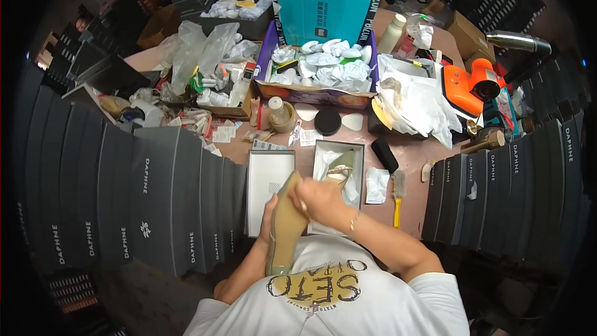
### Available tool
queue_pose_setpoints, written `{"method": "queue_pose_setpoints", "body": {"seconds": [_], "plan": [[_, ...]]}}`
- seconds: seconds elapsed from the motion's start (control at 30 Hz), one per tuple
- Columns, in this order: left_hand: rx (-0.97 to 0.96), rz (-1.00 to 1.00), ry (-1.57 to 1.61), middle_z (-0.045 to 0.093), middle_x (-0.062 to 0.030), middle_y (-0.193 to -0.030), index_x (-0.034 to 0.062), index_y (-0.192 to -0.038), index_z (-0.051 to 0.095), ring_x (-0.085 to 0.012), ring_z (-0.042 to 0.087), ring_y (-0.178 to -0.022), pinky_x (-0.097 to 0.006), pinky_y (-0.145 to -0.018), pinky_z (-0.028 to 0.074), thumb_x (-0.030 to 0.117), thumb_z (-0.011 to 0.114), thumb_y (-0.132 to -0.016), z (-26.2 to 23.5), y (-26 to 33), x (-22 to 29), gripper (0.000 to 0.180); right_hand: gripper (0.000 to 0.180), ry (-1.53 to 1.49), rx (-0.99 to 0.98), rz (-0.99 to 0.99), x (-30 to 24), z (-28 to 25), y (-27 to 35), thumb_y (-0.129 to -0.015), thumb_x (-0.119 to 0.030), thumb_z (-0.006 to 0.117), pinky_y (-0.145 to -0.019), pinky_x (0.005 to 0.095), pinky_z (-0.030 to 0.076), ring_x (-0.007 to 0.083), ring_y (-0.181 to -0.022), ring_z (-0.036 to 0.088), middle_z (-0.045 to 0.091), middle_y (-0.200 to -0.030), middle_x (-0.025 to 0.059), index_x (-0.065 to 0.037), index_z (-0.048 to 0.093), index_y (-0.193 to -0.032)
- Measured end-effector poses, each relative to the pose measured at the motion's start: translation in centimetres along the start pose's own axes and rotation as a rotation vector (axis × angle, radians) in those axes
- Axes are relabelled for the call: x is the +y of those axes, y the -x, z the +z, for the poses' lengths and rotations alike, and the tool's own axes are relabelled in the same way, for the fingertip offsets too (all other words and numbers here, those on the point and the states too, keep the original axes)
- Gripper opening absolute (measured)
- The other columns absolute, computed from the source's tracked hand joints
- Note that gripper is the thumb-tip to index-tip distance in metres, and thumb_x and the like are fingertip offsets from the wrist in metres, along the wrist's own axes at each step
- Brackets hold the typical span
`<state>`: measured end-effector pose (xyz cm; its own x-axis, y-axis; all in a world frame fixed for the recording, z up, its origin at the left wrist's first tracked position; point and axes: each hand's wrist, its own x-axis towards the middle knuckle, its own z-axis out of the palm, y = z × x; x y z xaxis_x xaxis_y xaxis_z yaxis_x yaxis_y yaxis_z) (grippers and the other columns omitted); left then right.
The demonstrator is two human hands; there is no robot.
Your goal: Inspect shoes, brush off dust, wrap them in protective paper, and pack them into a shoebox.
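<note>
A green shoe [286,227] is held up in front of my shirt, its tan sole facing me and its block heel at the lower end. My left hand [268,216] grips the shoe along its left side. Against the upper right edge of the sole, my right hand [322,202] is closed with the fingers curled; whatever is in them is hidden. Just beyond, the matching green shoe [341,165] lies with white paper in an open shoebox [362,174]. Left of that box sits its pale-lined lid [272,174], partly behind my left hand and the shoe.
A yellow-handled brush [398,199], a black brush-like block [385,155] and folded paper [376,185] lie to the right. Tall stacks of dark shoeboxes [168,199] flank both sides. Behind stand a glass jar [282,116], a black round tin [327,122] and a purple box of crumpled paper [317,96].
</note>
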<state>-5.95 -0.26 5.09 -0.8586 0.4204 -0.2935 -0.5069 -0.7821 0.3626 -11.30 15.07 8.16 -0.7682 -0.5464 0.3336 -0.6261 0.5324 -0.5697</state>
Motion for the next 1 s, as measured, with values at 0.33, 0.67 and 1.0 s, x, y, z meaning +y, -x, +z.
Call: {"method": "queue_pose_setpoints", "body": {"seconds": [0.33, 0.67, 1.0], "plan": [[0.201, -0.034, -0.125, 0.058, -0.0168, -0.11, 0.0, -0.126, 0.046, -0.0255, 0.059, -0.096, -0.038, -0.085, 0.049, 0.062, 0.025, -0.091, 0.5, -0.1, -0.4, 0.074, 0.018, -0.015, -0.046, -0.312, -2.4, -1.9, 2.9, -0.075, -0.018, 0.062, -0.045, 0.0327, 0.046, 0.0212, -0.05, 0.056, 0.05, -0.064, 0.0044, -0.01, 0.046, -0.075], [0.195, -0.021, -0.111, 0.054, -0.0168, -0.119, 0.0002, -0.128, 0.044, -0.0281, 0.058, -0.105, -0.039, -0.087, 0.05, 0.06, 0.027, -0.091, 1.4, 0.5, 0.1, 0.072, 0.009, 0.017, -0.057, -0.35, -4.1, -2.7, 0.0, -0.077, -0.013, 0.056, -0.051, 0.0384, 0.048, 0.0228, -0.053, 0.058, 0.052, -0.065, 0.0082, -0.007, 0.052, -0.083], [-0.097, -0.053, -0.03, 0.058, -0.019, -0.115, 0.0016, -0.126, 0.048, -0.0269, 0.058, -0.105, -0.041, -0.093, 0.046, 0.056, 0.023, -0.094, -2.8, 0.6, -0.3, 0.067, 0.018, 0.162, -0.059, 0.0, -0.6, -0.2, -2.9, -0.081, -0.02, 0.061, -0.047, 0.0365, 0.046, 0.0235, -0.055, 0.06, 0.054, -0.064, 0.0068, -0.01, 0.048, -0.075]]}}
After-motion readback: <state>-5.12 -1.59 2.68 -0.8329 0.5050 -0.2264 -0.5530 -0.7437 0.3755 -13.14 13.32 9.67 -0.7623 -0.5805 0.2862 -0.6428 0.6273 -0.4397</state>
